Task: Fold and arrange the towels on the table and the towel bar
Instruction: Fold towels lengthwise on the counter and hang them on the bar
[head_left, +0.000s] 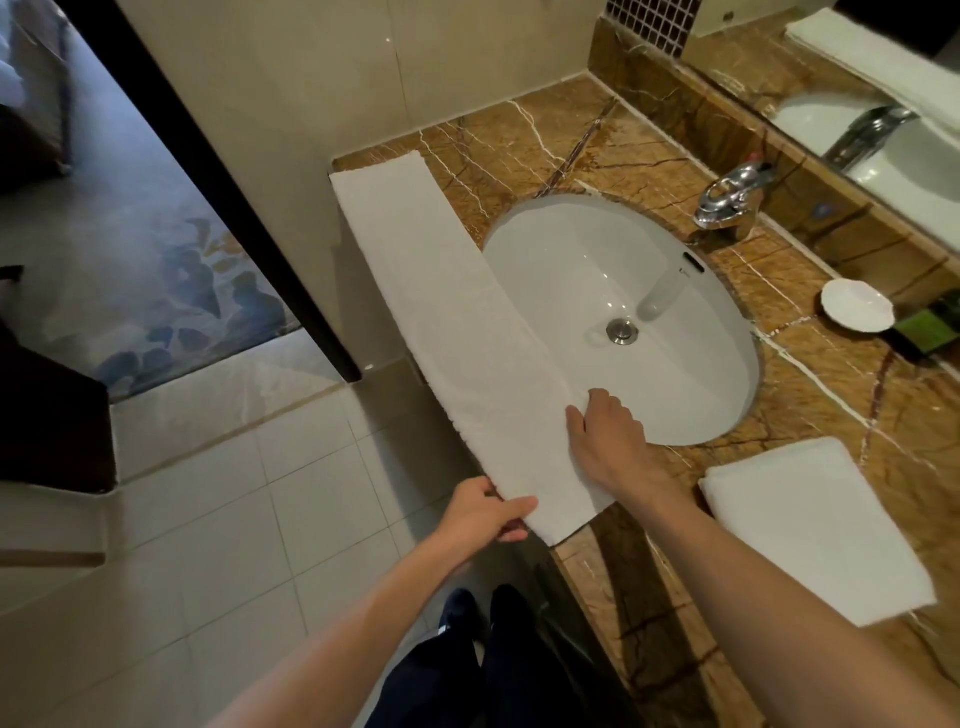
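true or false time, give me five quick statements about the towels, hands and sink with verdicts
1. The left hand grips the near end of the long towel. True.
2. The right hand holds the faucet. False: it is on the long towel at the sink rim.
3. A folded towel lies on the counter, right of the sink. True.
4. The sink is full of water. False: its basin looks empty, drain showing.
5. The long towel hangs on a towel bar. False: it lies along the counter's front edge.
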